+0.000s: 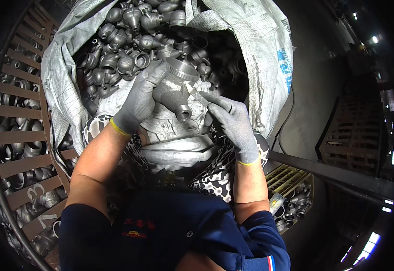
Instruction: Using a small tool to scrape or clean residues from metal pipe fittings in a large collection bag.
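My left hand (139,100), in a grey glove with a yellow cuff, grips a grey cast-metal pipe fitting (171,94) from its left side. The fitting has a wide threaded mouth turned up and away, and a narrow round outlet pointing toward me. My right hand (234,121), gloved the same way, is closed on a short flat metal strip (199,97), which looks like a file or scraper. The strip's tip touches the fitting's right side, or lies right beside it, near a pale patch. Both hands are above the sack's near side, over my lap.
A large white woven sack (262,67) stands open before me, with many similar fittings (133,43) heaped inside. To the left is a brown slatted metal crate (18,112) full of castings. At the lower right, a yellow crate (285,178) holds more, beside a dark metal bar (332,174).
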Available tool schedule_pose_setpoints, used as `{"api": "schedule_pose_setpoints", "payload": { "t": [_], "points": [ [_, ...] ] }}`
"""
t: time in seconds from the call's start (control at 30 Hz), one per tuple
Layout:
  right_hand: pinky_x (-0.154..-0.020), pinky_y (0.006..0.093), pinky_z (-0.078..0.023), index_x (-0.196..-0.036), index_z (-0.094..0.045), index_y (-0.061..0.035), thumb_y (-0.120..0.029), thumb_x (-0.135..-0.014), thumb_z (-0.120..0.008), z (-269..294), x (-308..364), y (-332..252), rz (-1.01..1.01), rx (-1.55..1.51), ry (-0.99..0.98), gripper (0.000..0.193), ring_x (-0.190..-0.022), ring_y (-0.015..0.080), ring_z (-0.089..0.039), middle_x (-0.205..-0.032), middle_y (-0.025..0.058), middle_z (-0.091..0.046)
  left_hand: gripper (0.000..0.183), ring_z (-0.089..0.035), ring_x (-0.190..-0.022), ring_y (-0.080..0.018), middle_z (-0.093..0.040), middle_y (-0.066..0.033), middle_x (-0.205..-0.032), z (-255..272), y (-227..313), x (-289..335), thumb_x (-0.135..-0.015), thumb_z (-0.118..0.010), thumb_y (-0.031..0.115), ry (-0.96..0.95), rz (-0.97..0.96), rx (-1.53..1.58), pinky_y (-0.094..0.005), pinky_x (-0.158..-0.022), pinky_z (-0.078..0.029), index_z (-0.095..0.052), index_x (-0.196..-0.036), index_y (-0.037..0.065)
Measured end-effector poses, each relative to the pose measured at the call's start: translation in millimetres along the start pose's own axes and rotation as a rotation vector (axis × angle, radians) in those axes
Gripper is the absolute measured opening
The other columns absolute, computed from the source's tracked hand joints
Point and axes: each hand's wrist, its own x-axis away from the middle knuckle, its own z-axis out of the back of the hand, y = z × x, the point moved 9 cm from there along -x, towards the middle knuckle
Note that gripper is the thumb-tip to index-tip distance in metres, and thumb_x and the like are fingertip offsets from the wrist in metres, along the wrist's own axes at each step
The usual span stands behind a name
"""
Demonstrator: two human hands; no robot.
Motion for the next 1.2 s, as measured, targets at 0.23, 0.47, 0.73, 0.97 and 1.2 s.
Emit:
{"api": "schedule_pose_setpoints", "payload": {
  "t": [0.23, 0.47, 0.73, 0.97, 1.2],
  "points": [
    [-0.059, 0.0204, -0.045, -0.121, -0.065, -0.0052, -0.004, -0.09, -0.058, 12.9, 10.0, -21.3, 0.318, 0.239, 0.271, 0.032, -0.064, 0.0033, -0.055, -0.091, 0.0032, -0.069, 0.041, -0.06, -0.103, -0.0133, -0.062, -0.0074, -0.115, 3.6, -16.9, 2.2, -0.101, -0.043, 0.031, 0.077, 0.112, 0.181, -0.0275, -0.091, -0.046, -0.053, -0.128, 0.001],
    [-0.066, 0.0334, -0.05, -0.115, -0.068, -0.0128, -0.004, -0.084, -0.061, 4.9, 20.3, -43.0, 0.411, 0.617, 0.359, 0.033, -0.073, 0.0248, -0.065, -0.08, 0.0119, -0.065, 0.039, -0.061, -0.1, -0.0132, -0.063, -0.007, -0.112, 6.2, -16.5, -1.0, -0.101, -0.043, 0.029, 0.105, 0.097, 0.133, -0.027, -0.089, -0.047, -0.054, -0.127, 0.001],
    [-0.066, 0.0334, -0.05, -0.115, -0.068, -0.0127, -0.006, -0.084, -0.061, 6.6, 18.1, -37.6, 0.415, 0.51, 0.348, 0.033, -0.072, 0.0249, -0.064, -0.08, 0.0121, -0.064, 0.037, -0.061, -0.099, -0.0122, -0.063, -0.0064, -0.111, 7.6, -8.8, 0.6, -0.101, -0.045, 0.027, 0.147, 0.043, 0.09, -0.0266, -0.088, -0.047, -0.055, -0.126, 0.002],
    [-0.08, 0.0292, -0.053, -0.116, -0.066, -0.0038, -0.004, -0.087, -0.055, 10.0, 7.5, -22.0, 0.335, 0.157, 0.255, 0.031, -0.093, 0.0216, -0.069, -0.106, 0.0165, -0.069, 0.038, -0.061, -0.101, -0.0132, -0.063, -0.0073, -0.112, 6.4, -17.8, 0.6, -0.101, -0.043, 0.028, 0.091, 0.11, 0.166, -0.0271, -0.089, -0.047, -0.053, -0.127, 0.001],
    [-0.082, 0.0275, -0.052, -0.118, -0.065, -0.0019, -0.003, -0.088, -0.056, 4.0, 10.4, -33.8, 0.458, 0.343, 0.165, 0.031, -0.097, 0.0161, -0.067, -0.112, 0.0131, -0.069, 0.039, -0.061, -0.104, -0.0137, -0.063, -0.0081, -0.114, 3.3, -16.2, 4.1, -0.102, -0.042, 0.029, 0.085, 0.134, 0.111, -0.0273, -0.091, -0.048, -0.052, -0.127, 0.0]
  ]
}}
